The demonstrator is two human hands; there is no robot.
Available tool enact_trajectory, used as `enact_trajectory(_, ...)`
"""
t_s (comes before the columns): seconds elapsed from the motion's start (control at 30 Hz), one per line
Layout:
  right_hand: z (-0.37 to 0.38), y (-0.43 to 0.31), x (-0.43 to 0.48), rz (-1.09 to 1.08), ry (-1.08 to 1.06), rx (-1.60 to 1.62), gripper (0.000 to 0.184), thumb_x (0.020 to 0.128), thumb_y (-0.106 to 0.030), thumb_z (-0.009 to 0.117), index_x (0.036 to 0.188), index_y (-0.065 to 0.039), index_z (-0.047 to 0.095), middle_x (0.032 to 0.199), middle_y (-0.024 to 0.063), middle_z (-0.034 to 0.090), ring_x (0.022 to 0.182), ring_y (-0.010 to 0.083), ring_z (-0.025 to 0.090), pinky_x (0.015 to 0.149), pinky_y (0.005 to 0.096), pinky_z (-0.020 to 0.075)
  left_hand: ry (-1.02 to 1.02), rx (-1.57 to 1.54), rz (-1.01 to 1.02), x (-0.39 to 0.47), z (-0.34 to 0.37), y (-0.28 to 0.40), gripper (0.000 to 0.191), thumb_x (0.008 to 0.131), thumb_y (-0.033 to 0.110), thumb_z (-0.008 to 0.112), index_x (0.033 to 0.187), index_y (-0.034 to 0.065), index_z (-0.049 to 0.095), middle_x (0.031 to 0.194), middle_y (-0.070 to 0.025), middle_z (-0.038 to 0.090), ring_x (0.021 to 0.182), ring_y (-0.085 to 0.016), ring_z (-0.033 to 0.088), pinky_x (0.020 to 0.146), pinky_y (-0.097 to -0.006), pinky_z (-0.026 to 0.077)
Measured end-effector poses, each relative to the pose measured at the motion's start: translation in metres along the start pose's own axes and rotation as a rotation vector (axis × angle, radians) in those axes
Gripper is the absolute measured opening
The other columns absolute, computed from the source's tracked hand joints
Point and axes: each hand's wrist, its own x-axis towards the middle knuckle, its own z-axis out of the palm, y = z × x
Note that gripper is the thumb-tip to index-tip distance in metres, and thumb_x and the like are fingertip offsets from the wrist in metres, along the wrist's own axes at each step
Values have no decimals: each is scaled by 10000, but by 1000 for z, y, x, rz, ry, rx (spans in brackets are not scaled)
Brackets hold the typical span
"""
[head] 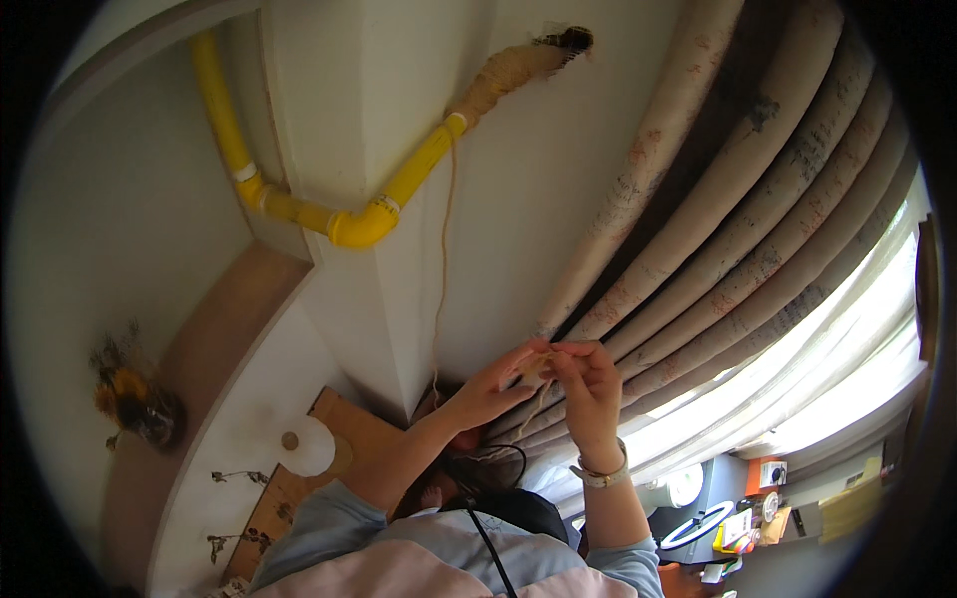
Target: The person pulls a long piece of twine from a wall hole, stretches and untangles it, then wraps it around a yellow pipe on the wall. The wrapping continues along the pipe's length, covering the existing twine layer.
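Note:
My left hand (499, 385) and my right hand (591, 385) meet at the fingertips in front of the curtain. Between them is a small loose tangle of jute twine (535, 366). My right thumb and forefinger pinch the twine, while the left fingers curve around its other side. A strand hangs below the hands. Farther up, another length of twine (445, 239) drops from a yellow pipe (426, 161) on the wall. The pipe's upper section is closely bound with twine wrapping (505, 78), up to a dark hole in the wall.
Long beige curtains (695, 247) with printed script hang on the right, beside a bright sheer curtain (837, 314). A brown arched ledge (224, 336) holds a flower vase (153, 415) at left. Below are a round white lamp (306, 446), a wooden surface (366, 430) and a cluttered desk (718, 486).

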Motion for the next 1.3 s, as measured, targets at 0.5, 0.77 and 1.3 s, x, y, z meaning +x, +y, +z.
enact_trajectory(0.5, -13, 27, -6, -133, -17, 184, 58, 940, -107, 417, 966, -57, 432, 1252, 169, 498, 1156, 231, 479, 958, 337, 374, 400, -239, 26, 12, 79, 35, 401, 957, 295, 396, 1191, -21, 474, 1104, -55, 536, 1003, -120, 494, 885, -265, 397)
enact_trajectory(0.77, -35, 38, -3, -527, -61, -420, 131, 906, 46, 346, 995, 7, 435, 1251, 213, 479, 1257, 316, 366, 992, 384, 341, 547, -360, 36, 19, 88, 20, 343, 926, 243, 486, 1107, -39, 556, 1074, -74, 571, 1010, -119, 502, 912, -258, 384)
enact_trajectory(1.3, -42, 63, -11, -216, -300, -61, 613, 816, 16, 478, 1366, 2, 207, 1349, 174, 355, 1208, 278, 414, 883, 334, 427, 791, -326, 264, 27, 86, 43, 209, 908, 188, 512, 1005, 7, 549, 946, -63, 596, 906, -134, 532, 838, -281, 410)
